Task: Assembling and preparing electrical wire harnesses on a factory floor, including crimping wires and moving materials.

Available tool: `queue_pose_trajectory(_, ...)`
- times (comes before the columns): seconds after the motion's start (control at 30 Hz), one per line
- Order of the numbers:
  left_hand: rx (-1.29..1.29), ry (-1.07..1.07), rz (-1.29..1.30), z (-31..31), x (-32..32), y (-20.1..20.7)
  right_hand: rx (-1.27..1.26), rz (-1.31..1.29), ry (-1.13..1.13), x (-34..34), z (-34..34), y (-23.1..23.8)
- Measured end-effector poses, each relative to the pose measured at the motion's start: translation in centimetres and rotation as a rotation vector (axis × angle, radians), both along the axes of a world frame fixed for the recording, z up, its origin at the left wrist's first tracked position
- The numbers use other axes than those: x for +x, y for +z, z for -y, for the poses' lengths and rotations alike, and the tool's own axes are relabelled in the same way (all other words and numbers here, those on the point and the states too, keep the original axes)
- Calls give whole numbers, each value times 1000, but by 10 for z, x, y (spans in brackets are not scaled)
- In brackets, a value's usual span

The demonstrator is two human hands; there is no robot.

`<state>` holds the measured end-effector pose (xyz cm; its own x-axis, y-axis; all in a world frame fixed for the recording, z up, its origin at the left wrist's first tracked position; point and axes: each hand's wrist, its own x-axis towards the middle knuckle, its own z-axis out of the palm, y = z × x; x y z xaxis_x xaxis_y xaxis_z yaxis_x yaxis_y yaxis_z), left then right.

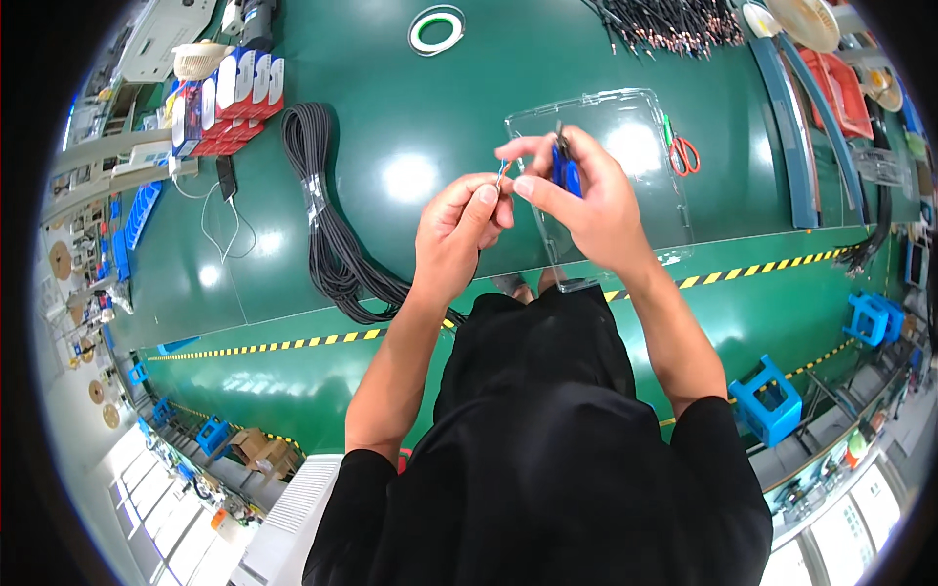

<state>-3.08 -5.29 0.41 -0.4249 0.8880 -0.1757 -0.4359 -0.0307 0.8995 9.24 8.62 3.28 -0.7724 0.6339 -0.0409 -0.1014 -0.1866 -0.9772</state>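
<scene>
My left hand (455, 232) is closed in a pinch, thumb against fingers, around the end of a cable with thin coloured wires (503, 168) fanning out, blue and orange-red among them. Close beside it, my right hand (596, 210) grips blue-handled pliers (567, 172), their dark jaws pointing away from me. The right thumb and index finger reach toward the wires; whether they touch them I cannot tell. Beneath my right hand lies a clear plastic tray (672, 181) on the green table (391, 234). Scissors with orange handles (686, 154) rest by its right edge.
A tied coil of black cable (319, 210) lies left of my hands. Farther back are a white and green ring-shaped roll (436, 31) and a heap of short black cables (674, 24). Red, white and blue boxes (234, 93) stand far left; a red bin (838, 93) stands far right.
</scene>
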Motion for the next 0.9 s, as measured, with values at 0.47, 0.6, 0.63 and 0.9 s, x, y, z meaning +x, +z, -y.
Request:
queue_pose_trajectory(0.47,64,-62,227,-3,0,5,-166,-9,-30,-8,-3,-7)
queue_pose_trajectory(0.6,101,-64,310,-8,1,11,-481,-9,56,-4,-9,-16)
queue_pose_trajectory(0.63,104,-109,292,-9,0,9,-587,-20,105,-2,-10,-22)
queue_pose_trajectory(0.9,-167,-284,-120,-26,5,5,-148,113,20,41,-30,-16)
